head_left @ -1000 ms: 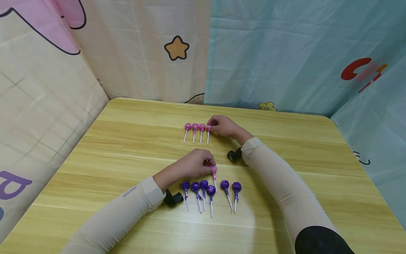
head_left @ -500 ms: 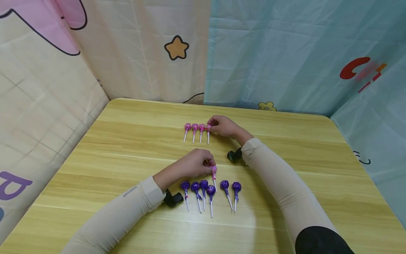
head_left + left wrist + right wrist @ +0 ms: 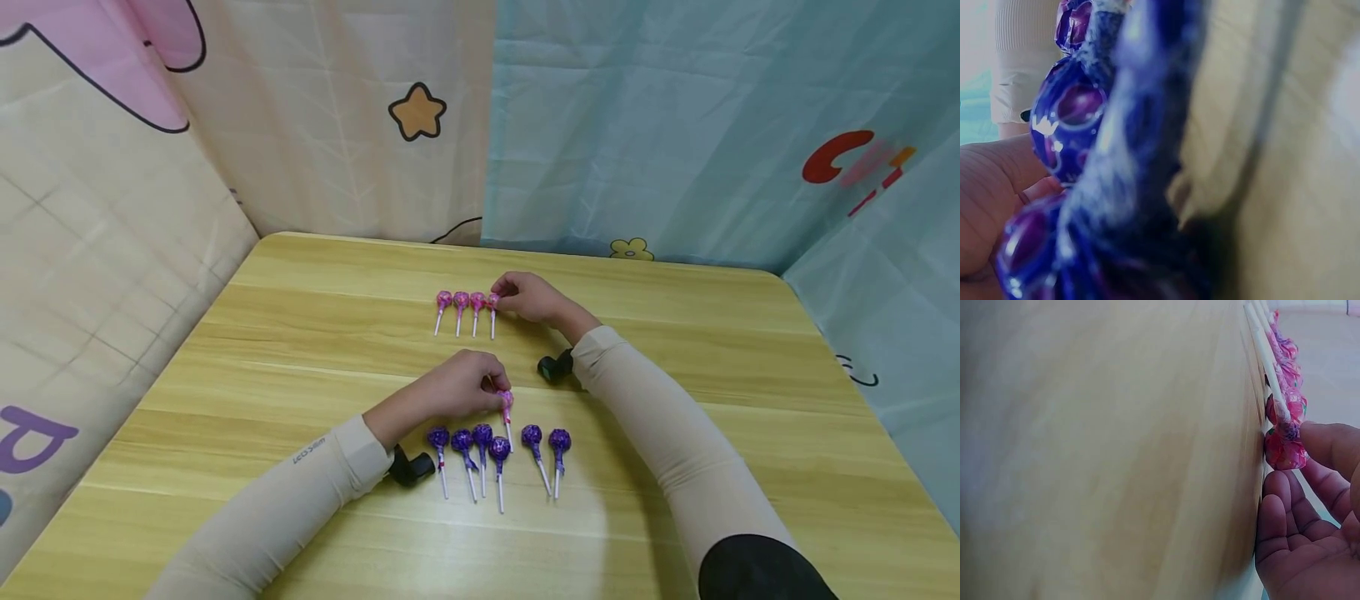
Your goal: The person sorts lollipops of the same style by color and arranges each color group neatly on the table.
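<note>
Toward the back of the table, several pink-wrapped lollipops (image 3: 461, 300) lie side by side with their white sticks toward me. My right hand (image 3: 529, 298) pinches the head of the rightmost pink lollipop (image 3: 1285, 450) between thumb and fingers. Closer to me, my left hand (image 3: 468, 385) holds another pink lollipop (image 3: 506, 406) by its head, stick pointing toward me. Just in front of that hand lie several purple-wrapped lollipops (image 3: 462, 442). In the left wrist view, purple heads (image 3: 1069, 119) hide the left fingertips and the pink lollipop.
Two more purple lollipops (image 3: 558, 443) lie a little to the right of the purple group. Black wrist cameras (image 3: 411, 468) sit low beside both wrists. The wooden table (image 3: 337, 292) ends at printed curtains (image 3: 637, 125).
The stick of the rightmost pink lollipop has shifted very slightly to the right under my right hand. My left hand has hardly moved.
</note>
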The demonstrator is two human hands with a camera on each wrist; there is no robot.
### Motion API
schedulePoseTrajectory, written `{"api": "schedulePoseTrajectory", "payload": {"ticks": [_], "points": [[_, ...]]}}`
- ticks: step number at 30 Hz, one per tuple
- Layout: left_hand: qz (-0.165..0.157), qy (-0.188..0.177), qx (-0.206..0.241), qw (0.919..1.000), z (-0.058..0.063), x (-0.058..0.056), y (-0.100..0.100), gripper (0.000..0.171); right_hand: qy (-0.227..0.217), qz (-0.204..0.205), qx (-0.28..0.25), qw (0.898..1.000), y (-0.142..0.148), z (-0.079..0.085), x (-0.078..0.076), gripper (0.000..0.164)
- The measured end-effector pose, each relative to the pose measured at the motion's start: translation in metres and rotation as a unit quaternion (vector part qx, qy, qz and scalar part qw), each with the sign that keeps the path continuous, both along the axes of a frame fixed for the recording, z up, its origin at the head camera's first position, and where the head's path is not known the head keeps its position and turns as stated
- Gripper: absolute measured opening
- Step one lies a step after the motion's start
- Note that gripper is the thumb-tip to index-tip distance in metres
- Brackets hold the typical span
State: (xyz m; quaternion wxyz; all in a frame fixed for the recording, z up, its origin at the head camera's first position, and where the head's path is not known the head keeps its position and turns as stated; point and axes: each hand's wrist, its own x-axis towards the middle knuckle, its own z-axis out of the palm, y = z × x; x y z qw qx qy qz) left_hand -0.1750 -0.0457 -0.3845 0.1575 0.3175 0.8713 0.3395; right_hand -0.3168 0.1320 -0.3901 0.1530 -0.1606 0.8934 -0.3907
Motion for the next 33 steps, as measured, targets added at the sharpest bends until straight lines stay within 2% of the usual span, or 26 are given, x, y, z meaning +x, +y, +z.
{"api": "schedulePoseTrajectory", "payload": {"ticks": [15, 20, 33], "points": [[-0.002, -0.001, 0.003, 1.0000, 0.002, 0.001, 0.000, 0.004, 0.000, -0.023, -0.009, 1.000, 0.007, 0.010, 0.009, 0.026], [0.001, -0.006, 0.002, 1.0000, 0.001, 0.000, 0.000, 0.004, 0.005, -0.021, -0.028, 0.999, 0.012, 0.015, 0.016, 0.027], [0.000, -0.005, 0.009, 0.9999, 0.002, -0.001, 0.000, 0.004, 0.005, 0.001, -0.074, 0.997, 0.029, 0.027, 0.050, 0.030]]}}
